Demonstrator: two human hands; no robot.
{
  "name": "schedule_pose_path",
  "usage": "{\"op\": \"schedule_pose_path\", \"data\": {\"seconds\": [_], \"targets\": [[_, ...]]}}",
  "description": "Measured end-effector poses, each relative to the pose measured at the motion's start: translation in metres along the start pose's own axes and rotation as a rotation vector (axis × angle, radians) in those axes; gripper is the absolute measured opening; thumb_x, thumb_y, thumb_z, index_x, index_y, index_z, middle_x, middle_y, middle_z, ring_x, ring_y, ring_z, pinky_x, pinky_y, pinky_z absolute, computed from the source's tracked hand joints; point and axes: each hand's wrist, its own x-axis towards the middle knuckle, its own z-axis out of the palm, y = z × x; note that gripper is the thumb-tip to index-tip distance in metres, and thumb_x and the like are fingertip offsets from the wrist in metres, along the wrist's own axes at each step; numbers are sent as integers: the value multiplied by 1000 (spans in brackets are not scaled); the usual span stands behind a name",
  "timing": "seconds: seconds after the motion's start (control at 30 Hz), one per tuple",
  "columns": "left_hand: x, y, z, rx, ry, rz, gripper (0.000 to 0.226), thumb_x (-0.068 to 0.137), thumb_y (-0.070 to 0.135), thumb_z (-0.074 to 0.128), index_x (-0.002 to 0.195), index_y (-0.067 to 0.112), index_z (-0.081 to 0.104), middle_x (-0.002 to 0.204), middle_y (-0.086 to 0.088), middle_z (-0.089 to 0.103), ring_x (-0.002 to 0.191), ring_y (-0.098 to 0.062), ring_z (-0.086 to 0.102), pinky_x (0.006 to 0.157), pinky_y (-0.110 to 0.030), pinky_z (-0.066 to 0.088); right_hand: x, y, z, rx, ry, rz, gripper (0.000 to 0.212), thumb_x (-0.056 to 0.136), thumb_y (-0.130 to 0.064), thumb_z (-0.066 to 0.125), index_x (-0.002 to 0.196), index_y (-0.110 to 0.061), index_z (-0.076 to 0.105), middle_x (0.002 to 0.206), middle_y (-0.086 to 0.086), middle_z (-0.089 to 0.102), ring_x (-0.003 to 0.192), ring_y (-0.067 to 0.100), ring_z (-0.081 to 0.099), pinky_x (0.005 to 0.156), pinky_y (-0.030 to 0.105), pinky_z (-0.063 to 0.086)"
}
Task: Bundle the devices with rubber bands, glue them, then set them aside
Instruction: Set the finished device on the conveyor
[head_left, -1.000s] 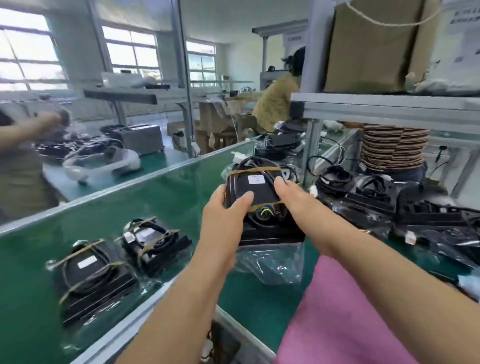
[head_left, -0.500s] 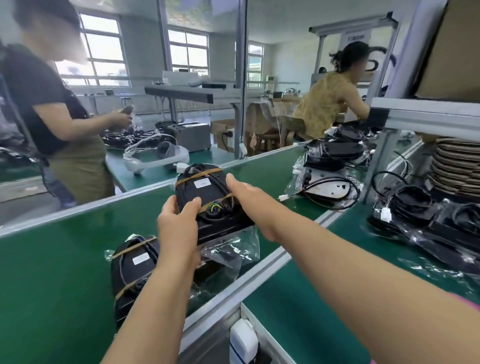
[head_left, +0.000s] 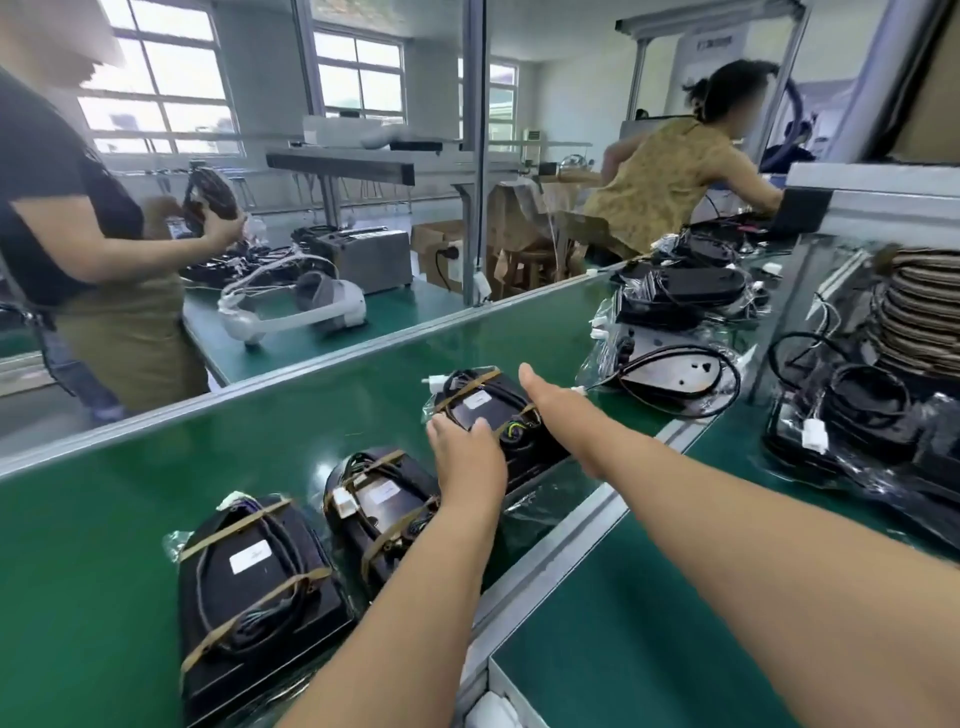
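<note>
On green belt (head_left: 130, 519), banded device (head_left: 485, 402), left hand (head_left: 467, 460) laid loosely on its near end, right hand (head_left: 553, 410) straight-fingered along its side, second device (head_left: 382, 493) beside, third device (head_left: 249, 571) nearer.

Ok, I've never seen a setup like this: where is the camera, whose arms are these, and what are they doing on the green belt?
No machine here. One person wears a wide-angle camera on the head, looking forward and down, so both bare arms are the wearer's own. On the green conveyor belt lies a black device in clear plastic, bound with two tan rubber bands. The left hand rests on its near end, and the right hand lies straight-fingered against its right side. Nearer on the belt lie a second banded device and a third banded device. Unbanded devices with loose cables are piled to the right.
</note>
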Motion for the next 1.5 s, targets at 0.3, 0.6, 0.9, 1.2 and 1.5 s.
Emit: {"op": "schedule_pose_path", "data": {"seconds": [0.3,0.6,0.9,1.2,1.5], "targets": [[11,-12,15,152,5,-19,64,102,35,38,153,1,21,164,-12,16,150,-29,18,121,-48,19,20,32,8,39,-99,159,90,86,-81,28,149,-18,40,156,4,37,143,25,35,119,43,23],[16,-11,18,333,-10,-116,57,96,31,46,140,-4,42,157,-19,24,143,-36,28,116,-47,27,20,40,9,24,-167,211,89,85,-83,27,149,-22,41,161,4,27,148,25,23,119,46,16],[-13,19,32,134,45,229,51,101,26,45,148,10,39,160,-4,28,146,-19,26,115,-33,22,-14,29,-18,-32,113,-95,52,102,-50,31,131,-13,54,131,7,57,122,26,51,99,34,37],[-74,90,145,108,-377,387,32,98,24,48,126,15,62,123,1,61,110,-10,57,88,-23,41,-59,35,-155,-105,439,-96,43,99,-42,40,128,-15,57,123,6,63,110,27,59,87,36,45],[-107,112,270,272,-604,484,50,96,47,49,127,8,55,121,-11,62,112,-31,57,83,-38,41,-96,79,-270,-164,800,-33,24,98,-25,44,119,-13,52,129,12,55,97,22,53,78,33,41]]}}
